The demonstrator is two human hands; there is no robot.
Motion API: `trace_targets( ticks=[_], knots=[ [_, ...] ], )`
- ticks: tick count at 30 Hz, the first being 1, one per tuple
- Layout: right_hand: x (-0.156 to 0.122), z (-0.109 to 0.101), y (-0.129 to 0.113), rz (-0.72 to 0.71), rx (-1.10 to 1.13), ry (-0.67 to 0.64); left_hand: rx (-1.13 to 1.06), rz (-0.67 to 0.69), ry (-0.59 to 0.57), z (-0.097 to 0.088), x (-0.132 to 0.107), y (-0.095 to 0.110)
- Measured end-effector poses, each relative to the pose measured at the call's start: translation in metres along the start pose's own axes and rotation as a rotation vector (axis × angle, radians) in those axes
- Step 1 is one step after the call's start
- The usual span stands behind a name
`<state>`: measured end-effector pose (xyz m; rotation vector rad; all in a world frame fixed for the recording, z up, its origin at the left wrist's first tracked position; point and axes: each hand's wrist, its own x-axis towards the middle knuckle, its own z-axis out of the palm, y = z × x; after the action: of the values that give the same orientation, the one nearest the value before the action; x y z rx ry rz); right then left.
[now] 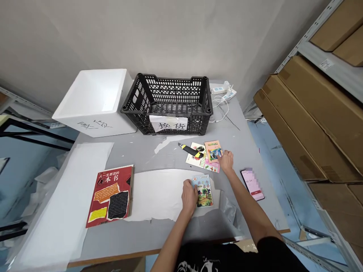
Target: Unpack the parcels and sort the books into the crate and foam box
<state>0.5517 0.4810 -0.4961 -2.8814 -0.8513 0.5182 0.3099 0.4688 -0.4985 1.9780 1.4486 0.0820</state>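
Entry one: a thin soft-cover picture booklet (205,197), lying flat on a white packing sheet (159,194) toward the near side of a grey table (113,256). We judge it light and floppy, its glossy cover likely to slip, so it is best taken by the long edges between thumb and fingers.

The left hand (189,196) lies on the booklet's left edge, fingers bent over the cover; we cannot tell whether it grips or only presses. The right hand (226,161) is farther right, not clenched, with its fingertips (221,153) at the corner of an orange booklet (212,149). We cannot tell if they hold it.

Also counted beside that hand: one pink booklet (212,166), partly under the orange one, and one white leaflet (195,158), making four thin printed pieces in all. Far of these lies one yellow-and-black utility knife (190,150).

To the left: one thick red paperback (110,196), probably stiffer and heavier, and a second white packing sheet (65,200). To the right: one phone (252,184), screen lit.

At the far side: one black plastic crate (167,94) with one paper label (168,123), one white foam box (93,102), and two white power strips (224,90). Far right: cardboard cartons (312,121) on metal shelving (320,56).
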Motion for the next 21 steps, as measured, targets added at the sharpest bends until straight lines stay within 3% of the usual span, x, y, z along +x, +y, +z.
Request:
trace_targets(
  ticks=[4,9,14,21],
  knots=[
    [0.035,0.007,-0.013,0.083,0.022,-0.061,-0.074,0.063,0.064,-0.014,0.013,0.011],
    [0.059,0.011,-0.011,0.167,0.066,-0.158,-0.121,0.064,0.071,-0.02,0.027,0.017],
    [0.067,0.009,-0.008,0.197,0.15,-0.175,-0.187,0.065,0.047,-0.019,0.038,0.027],
    [0.068,-0.007,-0.015,0.133,0.352,-0.084,-0.271,0.079,0.04,-0.019,0.04,0.03]
  ],
)
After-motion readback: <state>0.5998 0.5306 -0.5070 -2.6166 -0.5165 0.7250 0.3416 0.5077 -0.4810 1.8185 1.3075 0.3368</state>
